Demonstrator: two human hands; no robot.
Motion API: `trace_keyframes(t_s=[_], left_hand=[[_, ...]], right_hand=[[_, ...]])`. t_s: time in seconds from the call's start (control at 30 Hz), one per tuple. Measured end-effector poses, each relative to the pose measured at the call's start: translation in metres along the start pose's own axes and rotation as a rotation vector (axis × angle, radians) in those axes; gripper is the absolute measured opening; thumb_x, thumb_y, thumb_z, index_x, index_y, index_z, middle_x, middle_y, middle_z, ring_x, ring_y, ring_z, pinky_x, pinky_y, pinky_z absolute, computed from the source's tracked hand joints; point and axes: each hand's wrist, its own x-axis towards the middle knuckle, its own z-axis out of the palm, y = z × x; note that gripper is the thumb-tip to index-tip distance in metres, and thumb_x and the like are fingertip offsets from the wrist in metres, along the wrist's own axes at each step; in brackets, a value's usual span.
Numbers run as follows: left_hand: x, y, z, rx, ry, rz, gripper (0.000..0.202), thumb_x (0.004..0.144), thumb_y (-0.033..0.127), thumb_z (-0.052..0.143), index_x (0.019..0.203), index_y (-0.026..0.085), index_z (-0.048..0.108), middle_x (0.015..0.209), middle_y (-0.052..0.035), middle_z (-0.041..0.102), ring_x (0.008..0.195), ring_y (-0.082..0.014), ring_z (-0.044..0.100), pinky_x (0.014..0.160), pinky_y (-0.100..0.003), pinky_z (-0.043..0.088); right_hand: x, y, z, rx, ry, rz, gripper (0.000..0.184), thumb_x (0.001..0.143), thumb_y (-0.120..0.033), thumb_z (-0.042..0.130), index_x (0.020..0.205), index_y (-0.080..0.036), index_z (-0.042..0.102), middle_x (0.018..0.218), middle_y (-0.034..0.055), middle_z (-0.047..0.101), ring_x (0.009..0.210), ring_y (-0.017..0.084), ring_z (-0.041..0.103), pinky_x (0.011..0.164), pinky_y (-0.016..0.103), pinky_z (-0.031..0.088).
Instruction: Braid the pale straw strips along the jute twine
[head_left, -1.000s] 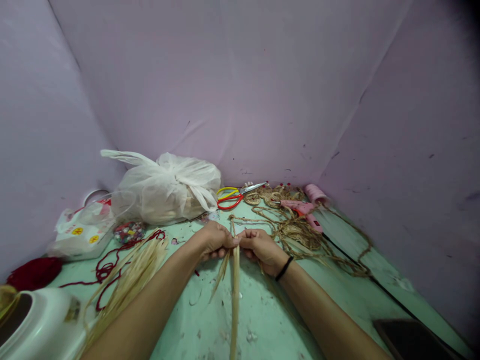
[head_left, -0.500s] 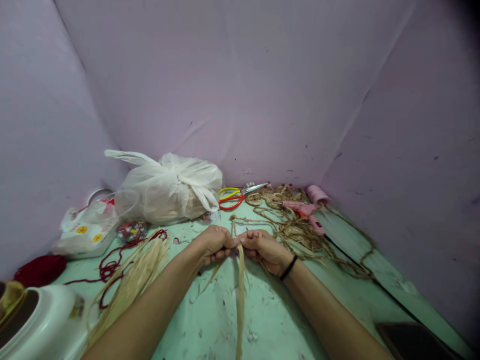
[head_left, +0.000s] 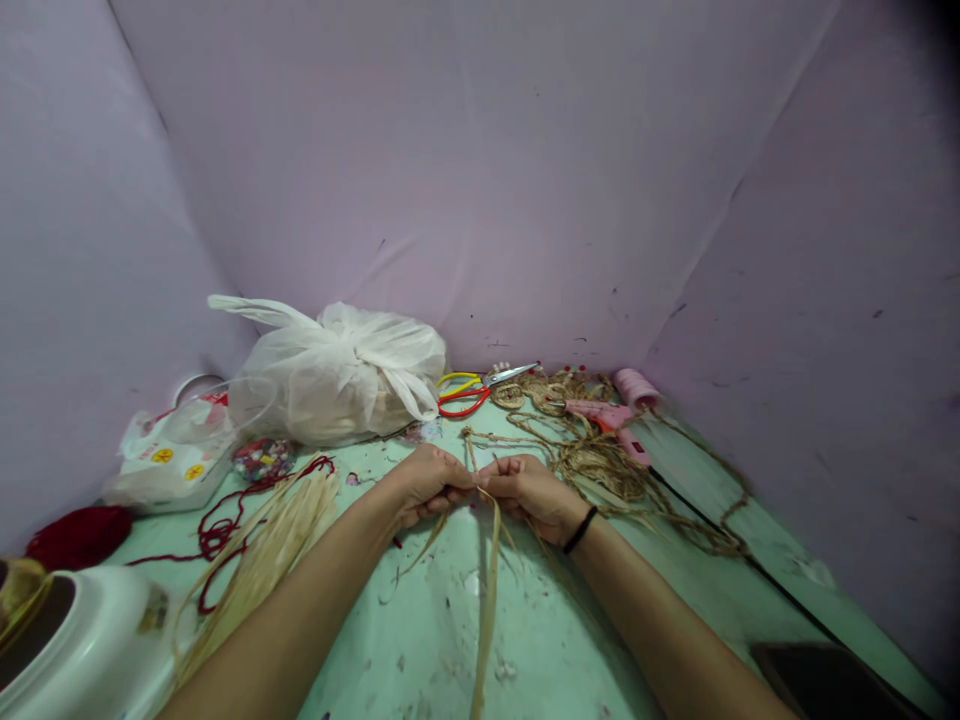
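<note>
My left hand (head_left: pixel 435 482) and my right hand (head_left: pixel 527 490) meet at the middle of the table, fingertips pinched together on pale, flat raffia-like fibre strands (head_left: pixel 489 600). One long strand hangs from between them toward the near edge, and thinner ends stick out below both hands. Just beyond my fingers a twisted piece of the cord (head_left: pixel 468 445) runs up to a small knot. From that knot the braided cord leads right, into a tangled heap of brown cord (head_left: pixel 604 470). Fingers of both hands are closed; the exact pinch point is partly hidden.
Scissors (head_left: pixel 463 402) and a white plastic bag (head_left: pixel 345 375) lie at the back. To the right are a pink glue gun (head_left: pixel 611 420), a thread spool (head_left: pixel 635 388) and a dark flat object (head_left: pixel 825 680). Loose fibre (head_left: pixel 274 550), red yarn (head_left: pixel 79 537) and a white container (head_left: pixel 105 630) are left.
The long hanging strand has swung to the right near my fingers. Both hands stay pinched together at nearly the same spot, with only a slight shift of the fingers.
</note>
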Motion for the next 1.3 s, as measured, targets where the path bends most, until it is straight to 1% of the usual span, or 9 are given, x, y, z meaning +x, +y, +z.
trace_keyframes(t_s=[0.13,0.3,0.43,0.57,0.73,0.9,1.1,1.2,1.3], left_hand=[[0.0,0.001,0.008,0.092,0.117,0.034,0.023,0.058,0.027,0.055,0.045,0.017,0.038,0.035,0.0073,0.032,0.028,-0.002,0.021,0.033,-0.019,0.008],[-0.003,0.007,0.014,0.06,0.215,0.085,0.022,0.057,0.018,0.052,0.042,0.017,0.035,0.035,0.0077,0.028,0.032,-0.0017,0.018,0.035,-0.019,0.01],[-0.005,0.008,0.014,0.049,0.203,0.062,0.022,0.056,0.02,0.054,0.043,0.017,0.036,0.034,0.0077,0.029,0.03,-0.002,0.018,0.034,-0.019,0.009],[-0.004,0.005,0.015,0.033,0.153,-0.012,0.024,0.053,0.019,0.054,0.042,0.018,0.032,0.032,0.0085,0.026,0.03,-0.0014,0.016,0.034,-0.018,0.007],[-0.003,0.005,0.018,0.012,0.219,-0.017,0.019,0.051,0.013,0.05,0.042,0.017,0.033,0.033,0.0075,0.029,0.03,-0.0016,0.018,0.034,-0.017,0.009],[-0.002,0.004,0.022,0.043,0.278,0.009,0.021,0.05,0.011,0.048,0.04,0.017,0.031,0.032,0.0077,0.025,0.032,-0.0022,0.018,0.035,-0.018,0.011],[0.011,-0.011,0.019,0.227,0.307,0.165,0.016,0.051,0.011,0.049,0.039,0.015,0.039,0.034,0.0076,0.025,0.034,-0.0028,0.019,0.036,-0.02,0.011],[0.01,-0.009,0.021,0.209,0.34,0.167,0.016,0.05,0.008,0.047,0.04,0.015,0.037,0.034,0.0077,0.025,0.035,-0.0025,0.019,0.037,-0.019,0.011],[0.001,0.001,0.023,0.063,0.329,0.079,0.02,0.049,0.006,0.045,0.039,0.017,0.03,0.033,0.0078,0.024,0.033,-0.0021,0.017,0.036,-0.019,0.01]], right_hand=[[0.002,0.001,0.001,-0.054,0.055,-0.034,0.006,0.052,-0.017,0.058,0.053,-0.013,0.054,0.041,-0.0051,0.044,0.037,0.003,0.027,0.039,0.02,0.013],[0.001,-0.009,0.003,-0.179,0.116,-0.099,0.004,0.053,-0.013,0.052,0.049,-0.014,0.052,0.04,-0.0053,0.043,0.038,0.004,0.03,0.04,0.02,0.019],[0.001,-0.015,0.001,-0.307,0.091,-0.166,0.008,0.053,-0.008,0.049,0.047,-0.014,0.051,0.04,-0.0056,0.042,0.04,0.005,0.032,0.041,0.019,0.022],[0.004,-0.007,-0.001,-0.333,0.051,-0.122,0.009,0.053,-0.006,0.05,0.049,-0.014,0.052,0.041,-0.0054,0.043,0.04,0.005,0.034,0.041,0.019,0.025],[0.006,0.0,-0.001,-0.423,0.129,-0.117,0.007,0.056,-0.011,0.053,0.05,-0.013,0.055,0.042,-0.0039,0.045,0.042,0.006,0.035,0.041,0.019,0.026],[-0.002,-0.007,-0.004,-0.651,0.277,-0.053,0.017,0.055,-0.021,0.06,0.043,-0.014,0.051,0.036,-0.0045,0.037,0.036,0.005,0.028,0.037,0.021,0.019],[-0.013,-0.022,0.002,-0.395,0.209,0.115,0.018,0.057,-0.015,0.055,0.042,-0.015,0.047,0.033,-0.0054,0.038,0.03,0.005,0.03,0.032,0.019,0.02],[-0.016,-0.023,0.009,-0.313,0.159,0.116,0.014,0.057,-0.011,0.051,0.043,-0.014,0.049,0.036,-0.0037,0.043,0.032,0.006,0.036,0.034,0.018,0.027],[-0.018,-0.019,0.02,-0.437,0.175,0.085,0.015,0.056,-0.01,0.048,0.042,-0.015,0.05,0.038,-0.0015,0.047,0.034,0.008,0.041,0.037,0.02,0.03]])
